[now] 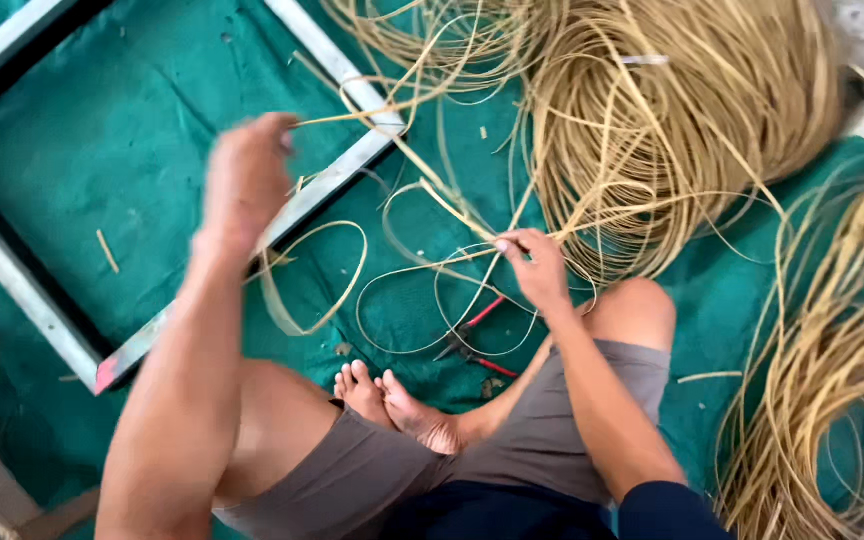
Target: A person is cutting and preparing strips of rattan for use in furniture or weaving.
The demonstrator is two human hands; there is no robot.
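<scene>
Sitting cross-legged on a green tarp (112, 140), left hand (244, 180) and right hand (535, 268) both pinching one rattan strand (422, 180), red-handled pliers (472, 340) near the feet, metal frame (322, 190) alongside.

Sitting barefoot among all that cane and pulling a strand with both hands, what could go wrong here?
The red-handled cutters lie open on the green tarp close to the bare feet, so a shifted foot might catch them. The cane strand stretched between the left hand and right hand crosses loose loops and the big cane coil, so it may snag or tangle. Taut, it could also whip or scrape fingers.
</scene>
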